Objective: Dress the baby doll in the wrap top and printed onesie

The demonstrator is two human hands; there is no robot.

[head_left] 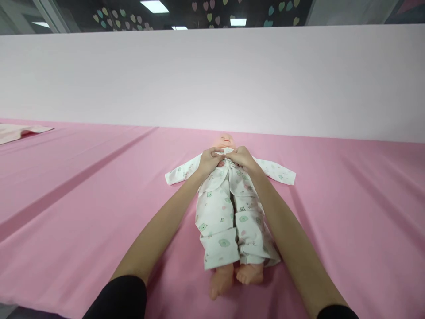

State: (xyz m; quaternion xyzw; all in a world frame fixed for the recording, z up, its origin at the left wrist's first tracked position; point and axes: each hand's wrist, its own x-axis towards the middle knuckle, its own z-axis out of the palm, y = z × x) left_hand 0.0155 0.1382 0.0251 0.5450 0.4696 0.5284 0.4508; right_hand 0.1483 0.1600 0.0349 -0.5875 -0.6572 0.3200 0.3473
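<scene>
Hands (241, 157) at white shirt (216, 179), pastel print, sleeves (277, 171) outspread.

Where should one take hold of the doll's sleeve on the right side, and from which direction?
Probably pinch the sleeve at its cuff, coming from the right: this end points outward on the pink sheet, apart from the right hand, while the right forearm passes close to the inner part.
</scene>
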